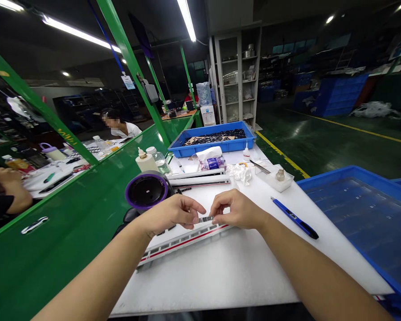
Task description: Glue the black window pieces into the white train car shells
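Note:
A long white strip with a red stripe and a row of window-like openings (187,241) lies slanted on the white tabletop (247,276). Above its right part, my right hand (235,208) pinches the right end of a small grey piece (205,219) between thumb and fingers. My left hand (182,211) is at the left end of that piece, its index finger stretched out over it and the thumb bent below. Whether the left fingertips touch the piece cannot be made out. Small dark pieces lie partly hidden under my left hand.
Behind my hands are a purple-rimmed black round dish (146,191), more white strips (200,179), a tissue pack (214,160), bottles and a blue tray of black parts (214,145). A blue pen-like tool (294,217) lies right. Blue crates (361,214) stand beyond the table; people sit left.

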A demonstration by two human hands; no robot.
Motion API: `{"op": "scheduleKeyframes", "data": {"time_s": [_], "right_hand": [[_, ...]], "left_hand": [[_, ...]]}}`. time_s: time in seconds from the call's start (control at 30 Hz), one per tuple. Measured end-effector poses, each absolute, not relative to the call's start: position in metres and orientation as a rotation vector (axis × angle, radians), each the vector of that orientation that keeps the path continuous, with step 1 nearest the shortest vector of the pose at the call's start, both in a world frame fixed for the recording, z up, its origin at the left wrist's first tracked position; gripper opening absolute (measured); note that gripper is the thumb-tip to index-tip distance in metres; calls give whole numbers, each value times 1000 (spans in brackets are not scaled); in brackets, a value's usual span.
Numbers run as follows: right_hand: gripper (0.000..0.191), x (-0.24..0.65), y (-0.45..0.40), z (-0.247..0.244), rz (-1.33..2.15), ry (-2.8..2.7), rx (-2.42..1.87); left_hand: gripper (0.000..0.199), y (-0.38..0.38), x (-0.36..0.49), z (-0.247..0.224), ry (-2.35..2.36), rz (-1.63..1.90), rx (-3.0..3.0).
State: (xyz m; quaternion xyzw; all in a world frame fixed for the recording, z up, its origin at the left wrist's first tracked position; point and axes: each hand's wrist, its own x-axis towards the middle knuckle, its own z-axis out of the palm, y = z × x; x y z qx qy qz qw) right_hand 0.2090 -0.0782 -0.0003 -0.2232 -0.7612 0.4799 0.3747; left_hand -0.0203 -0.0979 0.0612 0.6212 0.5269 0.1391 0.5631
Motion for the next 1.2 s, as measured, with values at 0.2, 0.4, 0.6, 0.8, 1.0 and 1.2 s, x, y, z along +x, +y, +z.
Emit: {"op": "scheduleKeyframes", "data": {"time_s": [0.2, 0.4, 0.6, 0.8, 1.0, 1.2], "right_hand": [[9, 209, -75, -2, 1133, -1864, -637], [27, 206, -72, -8, 1312, -1674, -655], [31, 196, -66, -14, 1610, -1313, -692], [21, 201, -62, -13, 1952, -1049, -497], [21, 207, -65, -5, 2290, -871, -442], [13, 217, -56, -3, 1272, -1415, -864]], "left_hand": [[34, -101, -18, 65, 1305, 370, 1483], [39, -105, -7, 62, 1417, 513, 1555], [31, -108, 4, 61, 1507, 475, 1744], [22, -109, 13, 62, 1425, 563, 1895], [19, -112, 27, 62, 1252, 737, 2094], [23, -96, 16, 51, 1682, 663, 1981]]}}
